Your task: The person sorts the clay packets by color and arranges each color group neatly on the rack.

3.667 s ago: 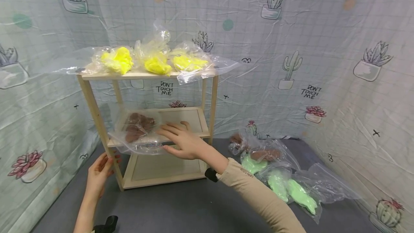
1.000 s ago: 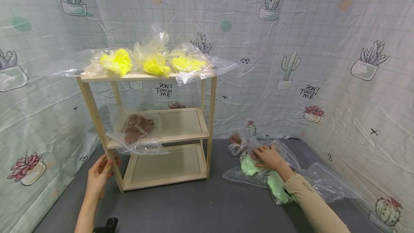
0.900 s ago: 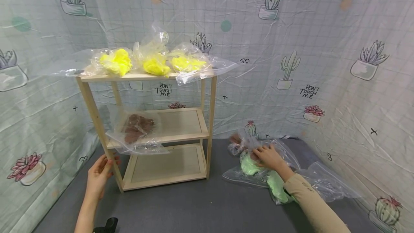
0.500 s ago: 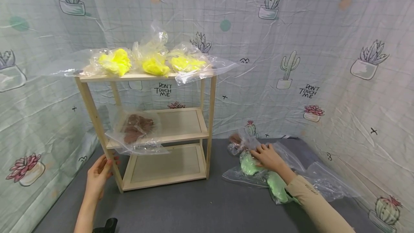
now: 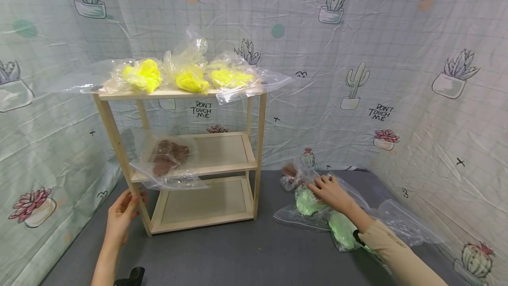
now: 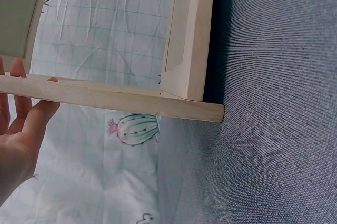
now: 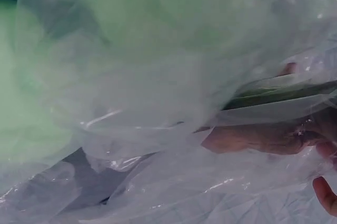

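My left hand grips the left front post of a small wooden shelf rack; in the left wrist view, its fingers wrap this post. At right, my right hand has curled fingers on a pile of clear zip bags. In the right wrist view, fingertips lie on either side of a bagged brown clay-like lump. A green lump in a bag lies just below the hand. Another brown lump in a bag lies beyond the fingers.
Several bags with yellow lumps line the top shelf, plastic overhanging its edges. A brown lump in a bag sits at the middle shelf's left. The bottom shelf stands just above the grey cloth. Another green bag lies by the right forearm.
My right hand has left the bagged brown lump on the middle shelf and moved right to the pile. During the last second it shifted only slightly. My left hand stays on the post.
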A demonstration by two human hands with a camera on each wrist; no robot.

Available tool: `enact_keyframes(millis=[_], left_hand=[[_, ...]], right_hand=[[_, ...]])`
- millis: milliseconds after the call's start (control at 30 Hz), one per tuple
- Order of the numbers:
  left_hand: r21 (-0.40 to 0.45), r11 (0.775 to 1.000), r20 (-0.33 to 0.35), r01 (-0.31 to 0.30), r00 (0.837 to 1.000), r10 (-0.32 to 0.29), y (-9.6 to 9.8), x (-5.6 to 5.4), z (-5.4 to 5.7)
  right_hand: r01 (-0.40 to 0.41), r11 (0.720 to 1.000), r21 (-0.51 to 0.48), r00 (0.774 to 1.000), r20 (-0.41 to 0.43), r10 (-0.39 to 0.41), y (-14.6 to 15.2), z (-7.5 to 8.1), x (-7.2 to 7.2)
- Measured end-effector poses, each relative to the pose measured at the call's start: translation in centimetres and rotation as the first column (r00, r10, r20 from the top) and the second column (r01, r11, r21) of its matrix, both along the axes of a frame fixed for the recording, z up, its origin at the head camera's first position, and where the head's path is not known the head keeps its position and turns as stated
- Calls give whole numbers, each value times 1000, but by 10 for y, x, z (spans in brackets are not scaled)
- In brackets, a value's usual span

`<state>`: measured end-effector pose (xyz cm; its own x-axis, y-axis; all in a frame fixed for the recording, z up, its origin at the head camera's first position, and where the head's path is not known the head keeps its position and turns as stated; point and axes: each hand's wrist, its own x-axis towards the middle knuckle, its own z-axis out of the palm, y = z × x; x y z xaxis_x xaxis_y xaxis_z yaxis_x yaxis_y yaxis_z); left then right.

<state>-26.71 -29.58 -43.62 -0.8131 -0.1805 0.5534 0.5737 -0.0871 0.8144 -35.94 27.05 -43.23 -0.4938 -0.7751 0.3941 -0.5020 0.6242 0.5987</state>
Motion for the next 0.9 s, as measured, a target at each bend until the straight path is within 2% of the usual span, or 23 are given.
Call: enact_keyframes(millis=[167,267,367,900], left_hand=[[-6,1000,-5,-1,1000,1,0,2,0],[4,1000,-5,4,1000,-4,1,2,0],[16,1000,-2,11,1000,-11,1,1,1],[0,1000,-11,6,1000,-6,1,2,2]], right_hand=[[-72,996,-61,997,-10,71,-7,10,12],[-156,980,-124,988,-31,153,-12,17,20],[-210,964,-163,977,-66,201,-16,22,28],[-297,941,-164,947,-174,268,-30,54,67]])
